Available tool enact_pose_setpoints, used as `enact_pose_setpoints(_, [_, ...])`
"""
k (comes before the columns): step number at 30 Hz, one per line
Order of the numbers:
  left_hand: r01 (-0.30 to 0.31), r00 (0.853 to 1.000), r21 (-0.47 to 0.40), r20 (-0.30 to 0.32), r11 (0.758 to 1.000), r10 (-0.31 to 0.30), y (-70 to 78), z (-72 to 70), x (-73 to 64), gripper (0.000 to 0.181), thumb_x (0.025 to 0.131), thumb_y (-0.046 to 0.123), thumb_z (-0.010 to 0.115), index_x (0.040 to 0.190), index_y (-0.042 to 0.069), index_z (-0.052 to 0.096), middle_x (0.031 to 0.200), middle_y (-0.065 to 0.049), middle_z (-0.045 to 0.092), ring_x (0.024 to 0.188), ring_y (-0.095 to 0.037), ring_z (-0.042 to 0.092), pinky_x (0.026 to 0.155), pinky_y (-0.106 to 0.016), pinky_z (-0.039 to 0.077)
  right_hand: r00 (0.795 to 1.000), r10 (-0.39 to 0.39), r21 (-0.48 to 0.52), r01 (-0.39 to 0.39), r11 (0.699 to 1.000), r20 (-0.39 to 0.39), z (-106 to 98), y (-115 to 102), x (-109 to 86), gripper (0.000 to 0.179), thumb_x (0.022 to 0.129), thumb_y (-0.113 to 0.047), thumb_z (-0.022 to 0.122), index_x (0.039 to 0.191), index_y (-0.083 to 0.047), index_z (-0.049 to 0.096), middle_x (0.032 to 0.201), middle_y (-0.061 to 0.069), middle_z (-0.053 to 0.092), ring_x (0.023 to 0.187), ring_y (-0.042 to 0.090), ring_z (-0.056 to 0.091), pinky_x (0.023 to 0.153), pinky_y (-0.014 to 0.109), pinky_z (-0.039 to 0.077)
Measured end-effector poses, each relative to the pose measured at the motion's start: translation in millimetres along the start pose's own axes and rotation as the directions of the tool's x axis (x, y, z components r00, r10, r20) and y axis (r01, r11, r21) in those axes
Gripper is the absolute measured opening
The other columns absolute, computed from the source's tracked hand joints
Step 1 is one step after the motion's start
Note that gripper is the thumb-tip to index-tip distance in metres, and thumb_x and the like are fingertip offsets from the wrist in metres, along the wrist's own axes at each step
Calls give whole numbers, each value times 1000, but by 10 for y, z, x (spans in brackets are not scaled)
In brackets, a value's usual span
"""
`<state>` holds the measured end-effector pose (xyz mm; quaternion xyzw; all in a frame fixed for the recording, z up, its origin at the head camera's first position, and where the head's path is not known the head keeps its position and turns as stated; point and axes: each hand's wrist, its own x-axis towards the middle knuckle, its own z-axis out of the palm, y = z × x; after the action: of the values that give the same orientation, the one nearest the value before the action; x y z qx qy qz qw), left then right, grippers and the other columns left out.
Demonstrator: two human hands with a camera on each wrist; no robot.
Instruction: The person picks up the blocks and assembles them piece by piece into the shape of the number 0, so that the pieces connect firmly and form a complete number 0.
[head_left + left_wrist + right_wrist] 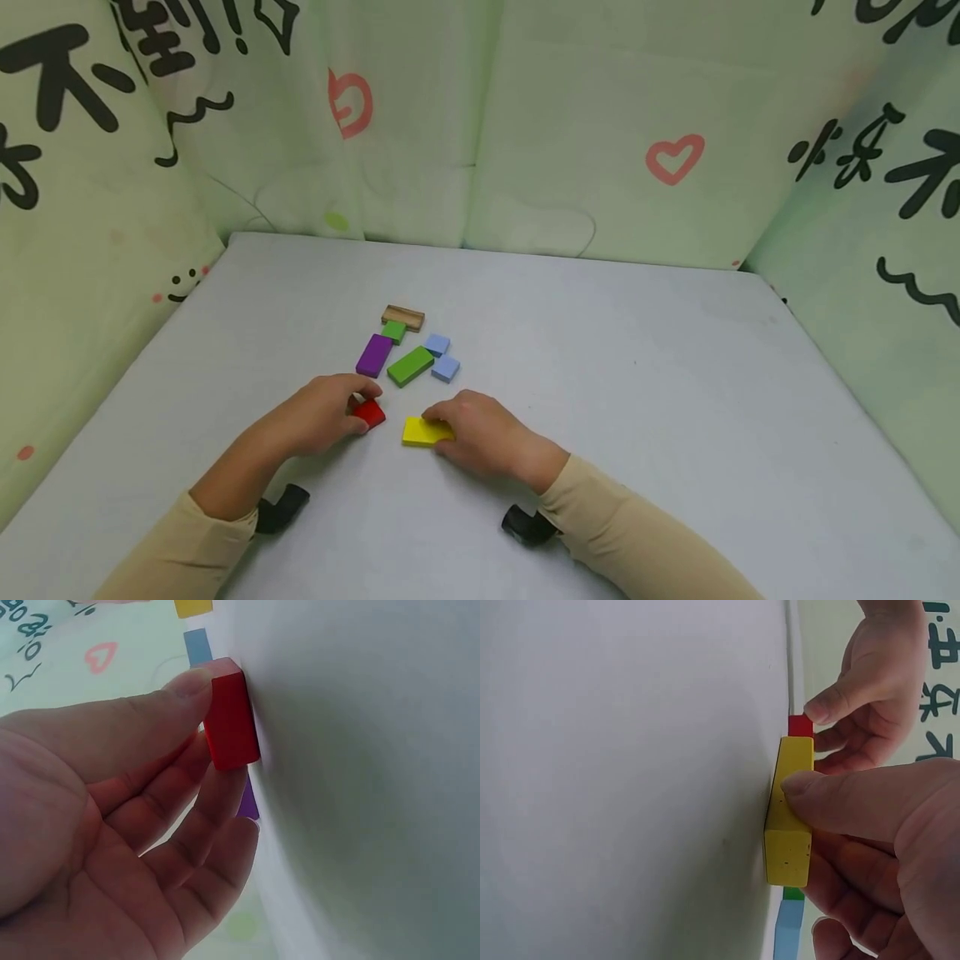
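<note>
Between its thumb and fingers, my left hand (318, 414) pinches a small red block (370, 413) at the table's left-centre; the left wrist view shows the thumb on the near side of this red block (231, 712). To its right, my right hand (483, 435) grips a longer yellow block (422, 432) by its right end. In the right wrist view the thumb presses along the yellow block (789, 810), with fingers on the opposite side. A purple block (374, 356) lies just beyond the left hand, and a long green block (410, 367) lies beyond the gap between both hands.
Two light blue blocks (446, 368) sit right of the long green one. Farther back, a small green block (394, 332) stands against a wooden-coloured block (403, 317). A white table (637, 375) lies under everything, with printed pale green curtains (555, 150) behind and at both sides.
</note>
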<state>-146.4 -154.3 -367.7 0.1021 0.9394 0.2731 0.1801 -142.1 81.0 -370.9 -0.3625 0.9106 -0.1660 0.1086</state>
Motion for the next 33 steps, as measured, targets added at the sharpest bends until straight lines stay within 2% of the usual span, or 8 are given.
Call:
enact_pose_setpoints(12, [-35, 999, -15, -5, 999, 35, 47, -14, 9, 45, 88, 1, 75, 130, 1, 60, 118, -12, 64, 103, -28, 60, 87, -41, 56, 1000, 7, -7, -7, 1000, 6, 16, -95, -21, 35, 93, -15, 73, 125, -4, 67, 117, 6, 69, 105, 20, 61, 93, 29, 51])
enact_pose_setpoints(19, [-14, 999, -36, -31, 999, 13, 42, -11, 20, 49, 86, 3, 78, 130, -2, 58, 120, -14, 62, 108, -31, 60, 89, -43, 55, 1000, 5, 6, -5, 1000, 4, 16, -103, -20, 35, 93, -14, 73, 125, -3, 67, 117, 7, 69, 105, 21, 61, 93, 29, 51])
enact_pose_setpoints(33, [11, 1000, -26, -21, 1000, -11, 46, -15, 49, 46, 85, 4, 79, 127, 0, 60, 118, -13, 64, 106, -30, 60, 88, -41, 56, 1000, 0, 21, 0, 1000, -3, 15, -101, -3, 35, 93, -14, 72, 125, -2, 67, 118, 7, 69, 104, 21, 61, 93, 29, 50])
